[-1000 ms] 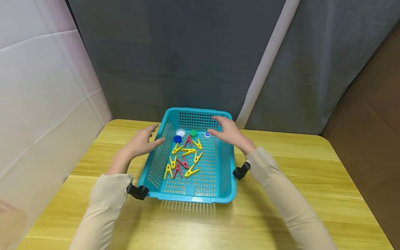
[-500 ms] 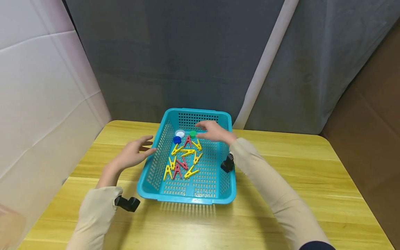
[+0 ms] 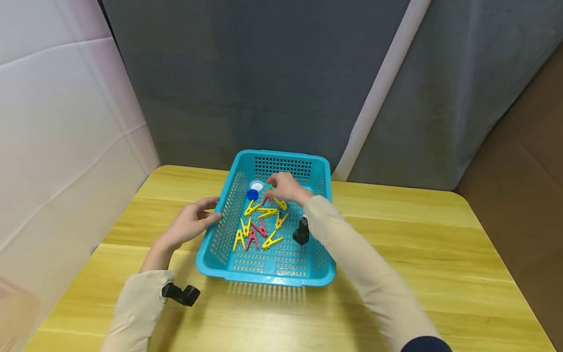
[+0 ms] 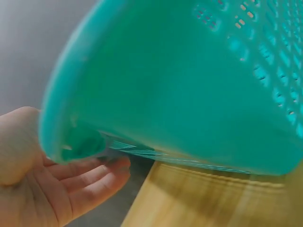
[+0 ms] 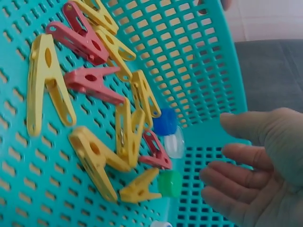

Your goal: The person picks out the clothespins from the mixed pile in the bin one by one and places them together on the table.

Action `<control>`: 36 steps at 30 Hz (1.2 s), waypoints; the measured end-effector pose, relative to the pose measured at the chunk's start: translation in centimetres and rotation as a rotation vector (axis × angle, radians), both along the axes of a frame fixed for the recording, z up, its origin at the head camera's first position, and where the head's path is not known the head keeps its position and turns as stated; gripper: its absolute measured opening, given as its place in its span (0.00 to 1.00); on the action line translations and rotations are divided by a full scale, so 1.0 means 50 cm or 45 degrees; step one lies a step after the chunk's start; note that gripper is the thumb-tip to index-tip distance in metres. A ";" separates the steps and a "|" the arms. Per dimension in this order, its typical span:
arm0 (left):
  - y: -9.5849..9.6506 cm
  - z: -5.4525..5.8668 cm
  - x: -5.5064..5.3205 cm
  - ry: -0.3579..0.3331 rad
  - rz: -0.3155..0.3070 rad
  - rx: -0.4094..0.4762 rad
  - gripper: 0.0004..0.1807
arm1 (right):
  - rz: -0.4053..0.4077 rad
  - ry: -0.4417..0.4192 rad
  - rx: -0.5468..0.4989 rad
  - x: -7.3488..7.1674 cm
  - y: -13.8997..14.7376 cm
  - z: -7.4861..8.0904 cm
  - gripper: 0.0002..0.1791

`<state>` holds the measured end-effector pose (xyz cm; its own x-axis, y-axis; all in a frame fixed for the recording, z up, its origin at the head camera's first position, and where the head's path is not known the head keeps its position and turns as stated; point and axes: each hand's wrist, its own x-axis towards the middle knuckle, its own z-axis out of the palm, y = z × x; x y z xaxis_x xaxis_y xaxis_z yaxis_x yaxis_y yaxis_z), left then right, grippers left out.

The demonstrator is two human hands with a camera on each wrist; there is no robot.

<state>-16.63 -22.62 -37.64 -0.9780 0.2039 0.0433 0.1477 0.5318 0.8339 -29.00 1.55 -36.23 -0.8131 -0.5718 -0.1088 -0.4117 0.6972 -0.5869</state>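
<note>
A blue-green plastic basket (image 3: 266,278) holds several yellow and red plastic clothespins (image 5: 94,156) and some bottle caps. My left hand (image 3: 189,224) grips the basket's left rim, with the thumb over the edge and the fingers outside beneath it (image 4: 94,182). Inside the basket, my right hand (image 3: 288,188) hovers near the far end with fingers loosely bent and nothing between them. Close to its fingertips lies a green bottle cap (image 5: 170,183), mostly hidden by the hand in the head view. A blue cap (image 3: 252,194) and a white cap (image 3: 257,186) lie left of it.
The basket stands on a yellow wooden table (image 3: 404,244). A grey curtain (image 3: 272,78) hangs behind the table, with a white one (image 3: 70,122) at the left. Another white cap (image 5: 161,224) lies near the right hand. Each wrist carries a small black camera (image 3: 301,232).
My right hand has moved left and down into the basket, from above the white-blue cap to near the green one. My left hand has shifted back along the left rim and taken hold of it.
</note>
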 end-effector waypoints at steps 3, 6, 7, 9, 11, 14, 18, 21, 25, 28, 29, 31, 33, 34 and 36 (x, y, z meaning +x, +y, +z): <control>0.003 -0.011 -0.001 -0.019 0.018 0.071 0.29 | -0.093 -0.004 0.020 0.001 -0.010 -0.008 0.24; 0.004 -0.022 0.001 -0.047 0.031 0.156 0.30 | -0.180 0.012 0.030 0.003 -0.022 -0.018 0.19; 0.004 -0.025 0.002 -0.058 0.034 0.184 0.30 | -0.201 0.011 0.030 0.003 -0.026 -0.022 0.14; 0.004 -0.030 0.005 -0.079 0.046 0.233 0.30 | -0.246 0.002 0.015 0.001 -0.035 -0.032 0.14; 0.005 -0.035 0.007 -0.100 0.057 0.289 0.30 | -0.291 -0.016 0.026 0.000 -0.044 -0.042 0.24; 0.008 -0.041 0.011 -0.126 0.087 0.357 0.31 | -0.360 -0.019 0.064 -0.001 -0.055 -0.052 0.27; 0.014 -0.052 0.012 -0.173 0.120 0.457 0.31 | -0.408 0.032 0.125 0.000 -0.059 -0.063 0.24; 0.018 -0.058 0.011 -0.201 0.138 0.502 0.31 | -0.417 0.065 0.153 -0.002 -0.059 -0.076 0.22; 0.019 -0.063 0.011 -0.226 0.150 0.544 0.31 | -0.422 0.101 0.208 -0.006 -0.058 -0.102 0.24; 0.019 -0.065 0.013 -0.256 0.147 0.593 0.31 | -0.433 0.117 0.234 -0.010 -0.058 -0.122 0.23; 0.019 -0.066 0.014 -0.266 0.145 0.608 0.31 | -0.440 0.125 0.237 -0.011 -0.059 -0.127 0.23; 0.021 -0.068 0.015 -0.285 0.143 0.639 0.32 | -0.458 0.159 0.244 -0.014 -0.059 -0.137 0.20; 0.023 -0.070 0.015 -0.293 0.140 0.654 0.32 | -0.485 0.206 0.250 -0.015 -0.060 -0.144 0.17; 0.024 -0.071 0.015 -0.294 0.141 0.657 0.31 | -0.500 0.231 0.253 -0.015 -0.061 -0.148 0.15; 0.027 -0.073 0.016 -0.297 0.142 0.653 0.31 | -0.532 0.268 0.262 -0.012 -0.063 -0.154 0.13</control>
